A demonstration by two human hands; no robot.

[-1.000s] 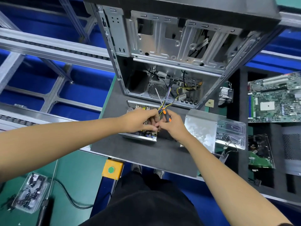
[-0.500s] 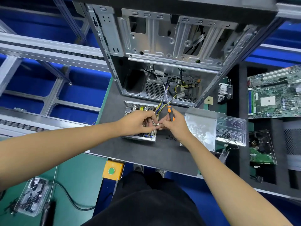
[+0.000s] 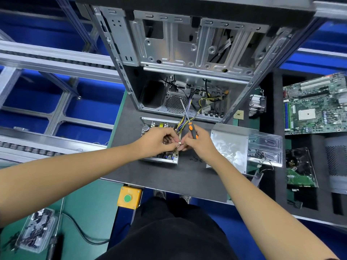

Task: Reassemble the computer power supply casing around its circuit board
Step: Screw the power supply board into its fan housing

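Pinching a small white piece (image 3: 179, 143) between them, the left hand (image 3: 159, 140) and right hand (image 3: 197, 145) meet fingertip to fingertip at the right edge of the open power supply tray (image 3: 159, 160), which sits on the dark mat (image 3: 169, 177) just in front of the upright computer case (image 3: 187, 62). The right hand also grips an orange-and-black screwdriver (image 3: 192, 130) in its curled fingers, the shaft slanting up and away toward the case's round fan grille (image 3: 174, 104). Compared with a second ago, both hands have stayed at the same corner of the circuit board (image 3: 170, 156); the screwdriver handle stands clearer of the fist and more upright, and the white piece, earlier hidden between the knuckles, is now visible. Coloured wires (image 3: 183, 123) run from the board into the case. The bent metal cover (image 3: 229, 147) lies untouched just right of the right hand, as before, with a clear plastic tray (image 3: 266, 147) against its far side and small dark screws (image 3: 196, 158) scattered on the mat between cover and tray. A motherboard (image 3: 315, 107) rests well to the right.
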